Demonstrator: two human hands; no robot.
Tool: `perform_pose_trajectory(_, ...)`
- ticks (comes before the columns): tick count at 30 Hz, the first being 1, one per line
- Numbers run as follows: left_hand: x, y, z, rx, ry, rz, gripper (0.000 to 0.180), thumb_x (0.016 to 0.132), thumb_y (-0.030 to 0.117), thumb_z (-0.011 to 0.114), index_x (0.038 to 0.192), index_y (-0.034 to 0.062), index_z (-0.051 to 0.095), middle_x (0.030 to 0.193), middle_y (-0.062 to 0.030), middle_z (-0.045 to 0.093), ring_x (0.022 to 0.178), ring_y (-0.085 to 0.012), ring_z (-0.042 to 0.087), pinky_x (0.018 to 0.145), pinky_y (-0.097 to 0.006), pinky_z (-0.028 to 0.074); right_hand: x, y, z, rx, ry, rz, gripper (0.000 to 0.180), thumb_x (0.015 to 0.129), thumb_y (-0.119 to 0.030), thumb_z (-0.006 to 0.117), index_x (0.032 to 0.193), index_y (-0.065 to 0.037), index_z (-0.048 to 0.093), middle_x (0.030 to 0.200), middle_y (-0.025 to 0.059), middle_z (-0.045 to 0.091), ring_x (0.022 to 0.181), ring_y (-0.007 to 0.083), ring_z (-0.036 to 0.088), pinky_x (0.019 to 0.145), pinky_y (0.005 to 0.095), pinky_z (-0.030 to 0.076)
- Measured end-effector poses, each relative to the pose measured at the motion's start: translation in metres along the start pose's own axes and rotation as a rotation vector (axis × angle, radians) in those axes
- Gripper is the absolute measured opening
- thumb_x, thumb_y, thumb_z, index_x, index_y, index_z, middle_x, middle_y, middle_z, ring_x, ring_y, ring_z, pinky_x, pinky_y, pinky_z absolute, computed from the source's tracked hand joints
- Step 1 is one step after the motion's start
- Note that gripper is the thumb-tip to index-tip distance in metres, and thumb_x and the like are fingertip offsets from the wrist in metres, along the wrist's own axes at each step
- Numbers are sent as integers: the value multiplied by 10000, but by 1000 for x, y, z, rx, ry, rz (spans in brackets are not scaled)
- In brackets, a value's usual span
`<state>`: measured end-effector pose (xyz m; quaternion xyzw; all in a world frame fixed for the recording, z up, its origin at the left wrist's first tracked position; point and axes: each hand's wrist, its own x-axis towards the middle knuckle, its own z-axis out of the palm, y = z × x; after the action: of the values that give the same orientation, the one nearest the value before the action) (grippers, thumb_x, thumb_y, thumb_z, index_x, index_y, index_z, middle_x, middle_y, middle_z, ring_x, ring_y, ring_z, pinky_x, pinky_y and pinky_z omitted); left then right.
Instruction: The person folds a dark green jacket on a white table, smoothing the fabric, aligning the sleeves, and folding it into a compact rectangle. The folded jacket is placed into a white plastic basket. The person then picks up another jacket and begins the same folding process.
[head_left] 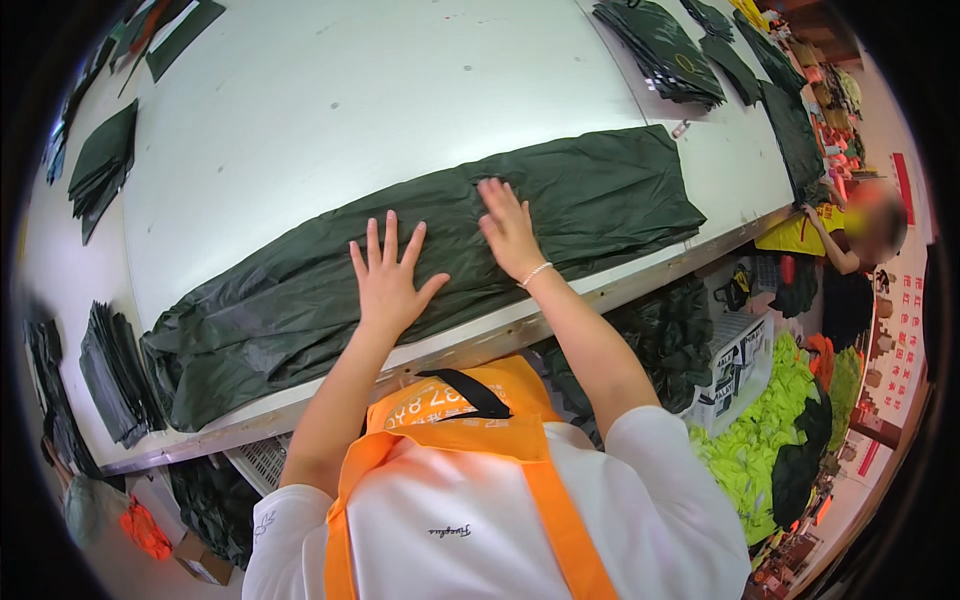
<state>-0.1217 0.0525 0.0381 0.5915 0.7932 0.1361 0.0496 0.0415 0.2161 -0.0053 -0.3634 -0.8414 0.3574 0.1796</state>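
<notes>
A long dark green garment of thin, slightly shiny fabric (pixel 600 180) lies spread along the near edge of the white table (pixel 400 90). It is creased, most of all toward its left end. My left hand (pixel 388 283) rests on the middle of it, fingers stretched and spread. To the right, my right hand (pixel 510 235) is on or just over the fabric with its fingers extended, their tips a little blurred. A light bracelet circles my right wrist. Neither hand grips anything.
Folded dark green stacks lie on the table at the left (pixel 112 370) and far right (pixel 665 55). Below the right edge are a white crate (pixel 735 370) and a bright yellow-green fabric heap (pixel 755 445). Another person (pixel 850 270) stands at the table's right end.
</notes>
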Motion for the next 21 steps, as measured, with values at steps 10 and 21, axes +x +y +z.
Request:
perform_pose_trajectory(10, 7, 19, 36, 39, -2, -62, 791, 748, 604, 596, 1419, 273, 336, 1510, -155, 167, 1382, -371, 149, 1077, -572, 130, -60, 147, -125, 673, 1056, 671, 745, 652, -266, 835, 1167, 145, 486, 1237, 209, 531, 1004, 300, 561, 915, 389, 444)
perform_pose_trajectory(21, -10, 26, 53, -186, 253, -30, 863, 763, 637, 540, 1444, 181, 270, 1506, -188, 166, 1388, -374, 146, 1086, -576, 117, 22, -13, -228, 1293, 590, 79, 543, 846, -362, 528, 1229, 23, 524, 1278, 157, 520, 1168, 337, 490, 1014, 474, 355)
